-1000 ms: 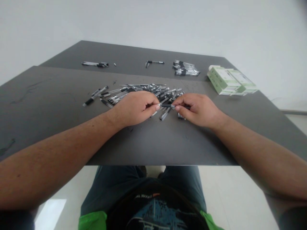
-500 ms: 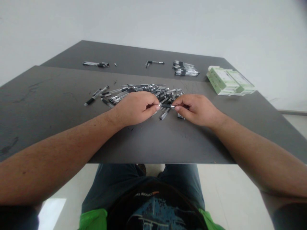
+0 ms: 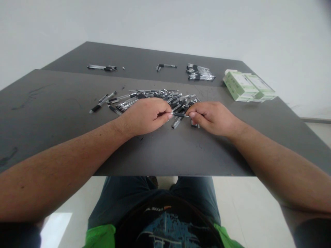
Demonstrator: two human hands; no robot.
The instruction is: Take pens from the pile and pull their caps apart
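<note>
One pen (image 3: 179, 114) with a dark grip is held level between both hands, in front of a loose pile of pens (image 3: 152, 96) on the grey table (image 3: 165, 151). Its one end is pinched between thumb and fingers of the left hand (image 3: 147, 117); its other end is clamped likewise by the right hand (image 3: 213, 117). Smaller groups of pens (image 3: 200, 73) and green-and-white boxes (image 3: 241, 86) are set farther back.
</note>
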